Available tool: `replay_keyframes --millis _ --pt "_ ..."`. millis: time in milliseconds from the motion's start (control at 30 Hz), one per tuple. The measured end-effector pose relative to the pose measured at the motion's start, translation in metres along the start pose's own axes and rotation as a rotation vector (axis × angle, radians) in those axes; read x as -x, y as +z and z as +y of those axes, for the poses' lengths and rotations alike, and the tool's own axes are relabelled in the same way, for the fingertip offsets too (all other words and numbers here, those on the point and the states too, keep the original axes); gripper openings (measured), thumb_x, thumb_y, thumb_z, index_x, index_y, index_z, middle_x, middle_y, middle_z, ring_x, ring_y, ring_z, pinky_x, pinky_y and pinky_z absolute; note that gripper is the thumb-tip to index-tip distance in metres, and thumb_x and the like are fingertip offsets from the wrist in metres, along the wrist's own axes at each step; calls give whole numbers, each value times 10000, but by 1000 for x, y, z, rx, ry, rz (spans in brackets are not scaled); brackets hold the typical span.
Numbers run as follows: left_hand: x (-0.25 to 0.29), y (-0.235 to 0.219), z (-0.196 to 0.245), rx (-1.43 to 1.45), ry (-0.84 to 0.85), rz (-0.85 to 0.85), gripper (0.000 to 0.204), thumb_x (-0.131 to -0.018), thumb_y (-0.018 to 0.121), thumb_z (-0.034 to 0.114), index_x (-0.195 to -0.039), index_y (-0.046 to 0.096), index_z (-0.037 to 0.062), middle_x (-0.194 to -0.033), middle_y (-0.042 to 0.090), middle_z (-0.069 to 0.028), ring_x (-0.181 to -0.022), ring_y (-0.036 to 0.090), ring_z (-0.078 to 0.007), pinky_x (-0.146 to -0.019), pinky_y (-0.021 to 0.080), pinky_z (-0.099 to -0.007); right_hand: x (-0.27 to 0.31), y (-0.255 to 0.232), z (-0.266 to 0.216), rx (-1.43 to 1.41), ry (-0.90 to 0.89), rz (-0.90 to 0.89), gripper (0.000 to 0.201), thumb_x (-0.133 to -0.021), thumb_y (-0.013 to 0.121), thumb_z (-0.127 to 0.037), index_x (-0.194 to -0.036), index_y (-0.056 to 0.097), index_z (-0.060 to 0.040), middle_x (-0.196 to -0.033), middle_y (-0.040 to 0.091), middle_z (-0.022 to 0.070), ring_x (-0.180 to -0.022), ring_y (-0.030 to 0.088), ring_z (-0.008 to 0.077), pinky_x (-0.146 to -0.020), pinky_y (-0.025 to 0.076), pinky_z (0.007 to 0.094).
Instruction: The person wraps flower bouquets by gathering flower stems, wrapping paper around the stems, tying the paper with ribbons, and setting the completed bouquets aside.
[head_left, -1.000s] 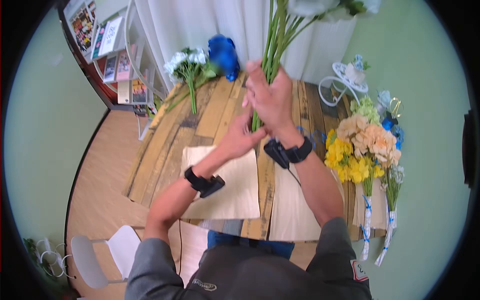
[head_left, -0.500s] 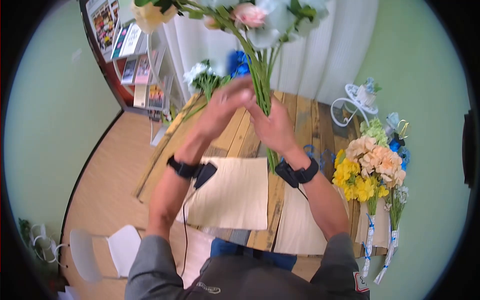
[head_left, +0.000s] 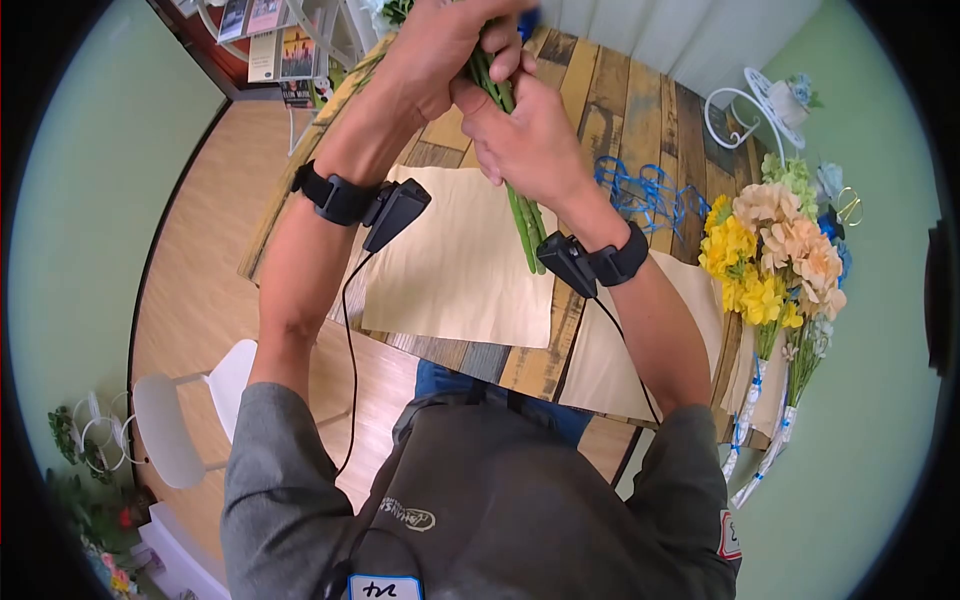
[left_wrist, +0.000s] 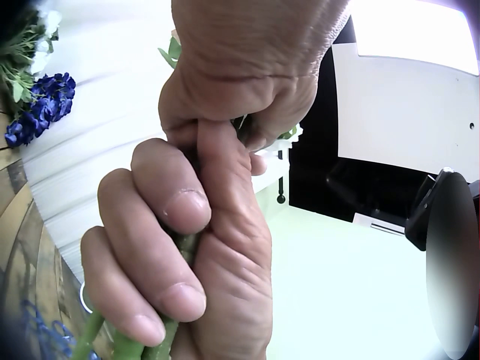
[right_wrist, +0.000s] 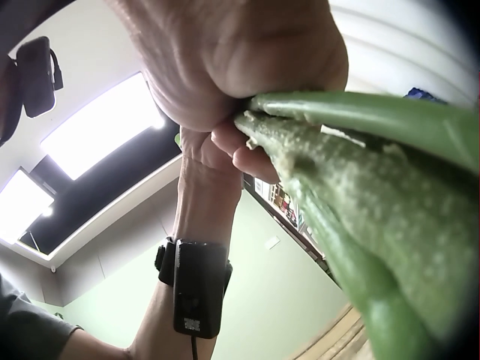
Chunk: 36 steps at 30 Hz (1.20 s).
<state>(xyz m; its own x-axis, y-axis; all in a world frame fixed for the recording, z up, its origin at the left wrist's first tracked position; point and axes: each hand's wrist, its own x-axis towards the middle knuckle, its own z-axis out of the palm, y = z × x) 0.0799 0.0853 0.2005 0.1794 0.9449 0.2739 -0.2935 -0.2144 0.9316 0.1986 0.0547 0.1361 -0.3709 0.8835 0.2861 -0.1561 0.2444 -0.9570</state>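
In the head view the right hand (head_left: 535,145) grips a bundle of green stems (head_left: 527,232), whose cut ends hang below it over the beige sheet. The left hand (head_left: 440,55) is round the stems just above, touching the right hand. From the left wrist, the right fingers show curled over the stems (left_wrist: 127,346), with the left hand (left_wrist: 236,71) closed above the right hand (left_wrist: 225,232). Thick stems (right_wrist: 360,210) fill the right wrist view below the right palm (right_wrist: 240,60). The bundle's flower heads are out of the head view.
Beige sheets (head_left: 460,260) lie on the wooden table (head_left: 600,90). Blue ribbon (head_left: 650,195) is tangled at the right, near yellow flowers (head_left: 735,260), peach flowers (head_left: 800,250) and a white stand (head_left: 785,105). A white chair (head_left: 170,430) stands at the lower left.
The head view has tilted down, so the flower heads have left it. The left hand, earlier beside the stems with extended fingers, has closed round them above the right hand.
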Motion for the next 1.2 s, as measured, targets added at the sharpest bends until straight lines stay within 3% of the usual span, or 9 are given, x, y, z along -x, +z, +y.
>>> replay_keyframes --millis 100,133,300,667,900,1033,1100,1133,1200 --pt "-13 -27 -32 85 107 -151 275 -973 553 136 -710 494 79 -572 400 6 -458 424 -131 -644 536 -329 -6 -8 12 -23 112 -115 289 -953 663 -268 -884 553 -9 -736 595 48 -601 583 98 -602 483 279" --pt "-9 -22 -29 61 89 -105 334 -985 504 134 -668 401 111 -549 293 26 -440 313 -114 -571 467 -318 -5 -9 14 -21 123 -118 289 -953 663 -268 -884 553 -9 -736 595 48 -601 583 98 -602 483 279" --pt "-10 -26 -6 130 -114 60 329 -969 557 204 -662 467 130 -494 298 37 -394 306 -119 -426 329 -303 13 -8 29 -94 196 -335 297 -937 684 -268 -989 582 7 -734 599 28 -619 604 117 -619 494 258" --pt "-13 -51 -26 118 -52 201 339 -947 584 180 -633 470 119 -472 332 28 -369 332 -117 -401 338 -301 48 23 63 -53 528 -54 413 -971 635 -409 -738 502 -96 -594 480 -40 -431 419 47 -399 354 223" --pt "7 -69 -27 277 -77 84 269 -942 651 280 -783 573 78 -556 476 -2 -435 479 -123 -450 465 -278 54 55 71 31 420 -4 477 -995 596 -410 -669 449 -94 -563 444 -55 -476 397 48 -440 361 256" --pt "43 -76 -50 148 -131 95 363 -928 680 379 -892 645 19 -689 631 -69 -603 628 -161 -547 528 -305 55 79 91 205 294 153 442 -984 600 -293 -675 485 2 -522 448 85 -460 425 178 -477 388 362" --pt "55 -83 -71 -98 -199 137 268 -903 711 230 -759 529 97 -598 460 22 -468 499 -103 -516 503 -273 57 96 102 290 207 229 411 -971 601 -244 -689 505 38 -522 462 154 -447 455 249 -492 405 403" --pt "58 -87 -76 -99 -246 185 308 -897 722 230 -720 491 129 -569 428 40 -440 464 -88 -395 380 -244 58 105 103 317 217 248 379 -956 599 -218 -707 521 58 -556 478 210 -482 487 329 -523 419 435" --pt "61 -96 -82 -145 -297 230 315 -910 695 242 -710 477 133 -526 371 60 -410 406 -81 -387 351 -246 59 119 100 362 277 262 343 -933 598 -195 -740 555 85 -636 543 300 -606 567 476 -586 455 482"
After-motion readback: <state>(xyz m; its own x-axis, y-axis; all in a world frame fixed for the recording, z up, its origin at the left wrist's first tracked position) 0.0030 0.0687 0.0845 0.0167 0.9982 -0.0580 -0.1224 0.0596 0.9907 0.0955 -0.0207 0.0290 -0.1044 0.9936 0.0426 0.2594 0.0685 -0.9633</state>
